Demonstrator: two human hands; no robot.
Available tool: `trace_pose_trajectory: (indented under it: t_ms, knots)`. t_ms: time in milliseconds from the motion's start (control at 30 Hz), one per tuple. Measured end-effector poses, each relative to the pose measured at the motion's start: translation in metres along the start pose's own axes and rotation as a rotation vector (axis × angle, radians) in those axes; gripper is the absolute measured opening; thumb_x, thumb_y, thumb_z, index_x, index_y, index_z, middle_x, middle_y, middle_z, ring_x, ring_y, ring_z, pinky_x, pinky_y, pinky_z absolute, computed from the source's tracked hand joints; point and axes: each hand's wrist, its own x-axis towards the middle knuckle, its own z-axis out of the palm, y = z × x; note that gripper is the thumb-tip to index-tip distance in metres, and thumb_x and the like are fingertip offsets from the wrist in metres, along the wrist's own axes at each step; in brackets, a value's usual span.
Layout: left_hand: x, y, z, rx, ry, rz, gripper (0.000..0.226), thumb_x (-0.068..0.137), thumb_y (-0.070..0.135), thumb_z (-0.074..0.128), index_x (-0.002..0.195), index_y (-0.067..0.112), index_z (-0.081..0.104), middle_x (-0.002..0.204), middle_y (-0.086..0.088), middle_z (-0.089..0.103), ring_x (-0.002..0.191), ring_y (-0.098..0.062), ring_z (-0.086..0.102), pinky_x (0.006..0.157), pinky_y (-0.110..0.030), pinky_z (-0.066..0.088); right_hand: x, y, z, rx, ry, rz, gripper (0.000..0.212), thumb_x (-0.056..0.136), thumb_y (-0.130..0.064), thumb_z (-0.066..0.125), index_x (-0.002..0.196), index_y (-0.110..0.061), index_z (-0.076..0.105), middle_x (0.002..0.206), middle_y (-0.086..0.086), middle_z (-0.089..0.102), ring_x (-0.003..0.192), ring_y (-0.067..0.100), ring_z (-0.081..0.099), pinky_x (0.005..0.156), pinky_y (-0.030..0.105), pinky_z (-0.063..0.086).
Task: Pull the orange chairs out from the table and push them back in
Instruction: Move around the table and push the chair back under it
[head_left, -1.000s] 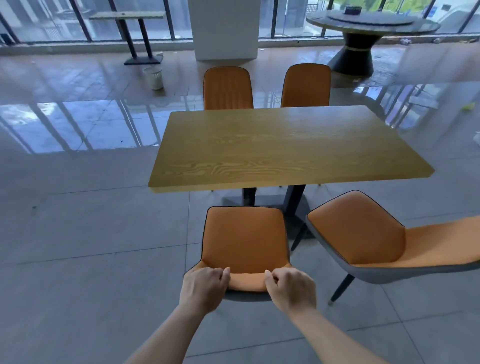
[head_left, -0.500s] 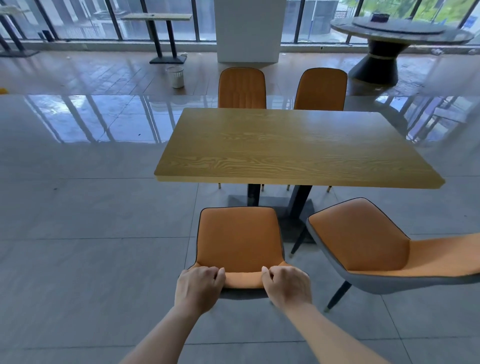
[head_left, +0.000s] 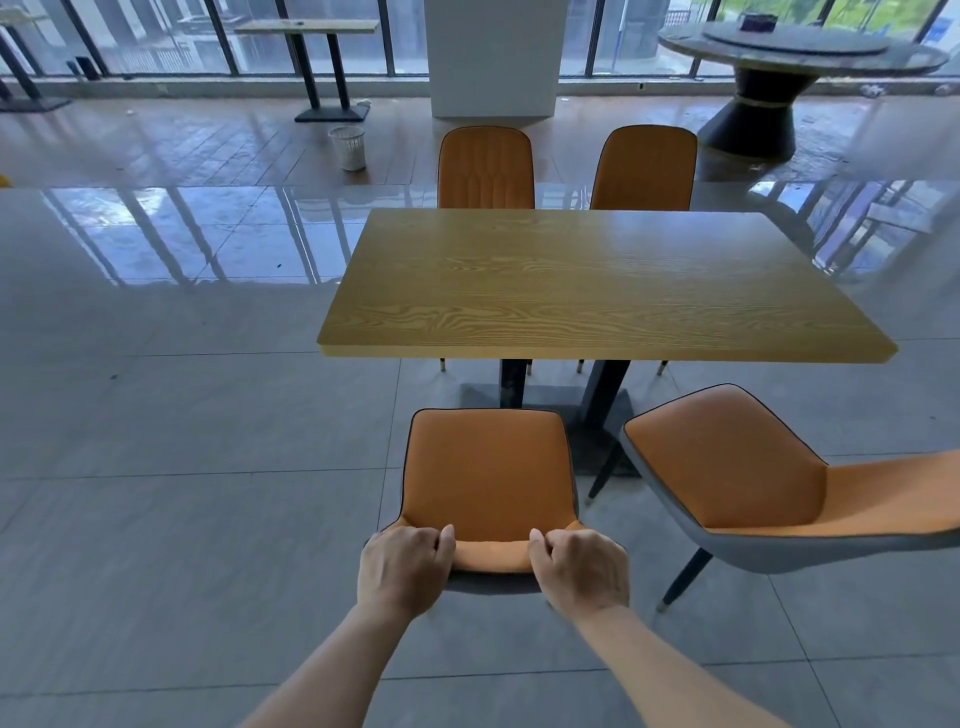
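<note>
Left hand (head_left: 402, 569), right hand (head_left: 584, 569) both clenching over backrest top of near orange chair (head_left: 488, 467); fingers gripping. Seat pointing straight ahead, standing clear of counter (head_left: 597, 291). Second chair (head_left: 727, 467) lying right, angled out.

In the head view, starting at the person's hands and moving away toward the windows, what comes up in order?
left hand and right hand gripping the held chair's backrest → held chair seat → wooden table → two far chairs → white column by the windows.
</note>
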Motion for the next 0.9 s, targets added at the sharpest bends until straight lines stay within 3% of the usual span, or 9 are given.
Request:
trace_pose_trajectory:
  t_ms: [267,433,567,900]
  knots:
    - [-0.0053,-0.0039,0.0020,-0.012,0.046,0.023,0.049,0.100,0.044,0.036,0.063,0.022,0.059,0.065,0.006,0.061,0.058,-0.014,0.050,0.066,-0.031,0.036,-0.0028,0.0012,0.0047,0.010,0.015,-0.012,0.053,0.089,-0.049,0.041,0.051,-0.022,0.064,0.045,-0.010,0.050,0.041,0.008,0.041,0.048,0.021,0.036]
    - [-0.0053,-0.0067,0.0072,-0.035,0.055,0.040,0.049,0.098,0.046,0.032,0.060,0.023,0.052,0.061,0.008,0.055,0.056,-0.013,0.047,0.068,-0.031,0.037,-0.0050,-0.0001,0.0008,0.017,0.031,0.004,0.051,0.087,-0.045,0.047,0.043,-0.021,0.055,0.040,-0.011,0.037,0.037,0.007,0.033,0.045,0.018,0.022]
    - [-0.0033,-0.0062,0.0059,-0.031,0.056,0.036,0.050,0.092,0.050,0.025,0.060,0.023,0.051,0.062,0.008,0.055,0.057,-0.013,0.046,0.068,-0.032,0.040,-0.0049,-0.0013,0.0009,0.008,0.024,-0.003,0.049,0.088,-0.043,0.050,0.045,-0.021,0.059,0.040,-0.012,0.039,0.036,0.005,0.032,0.043,0.018,0.022]
    - [-0.0028,-0.0065,-0.0001,-0.008,0.031,0.033,0.045,0.098,0.046,0.036,0.064,0.022,0.054,0.066,0.006,0.055,0.061,-0.012,0.047,0.067,-0.031,0.033,-0.0056,-0.0054,0.0015,-0.002,0.046,0.000,0.045,0.085,-0.035,0.063,0.042,-0.020,0.060,0.038,-0.009,0.049,0.034,0.005,0.029,0.042,0.015,0.015]
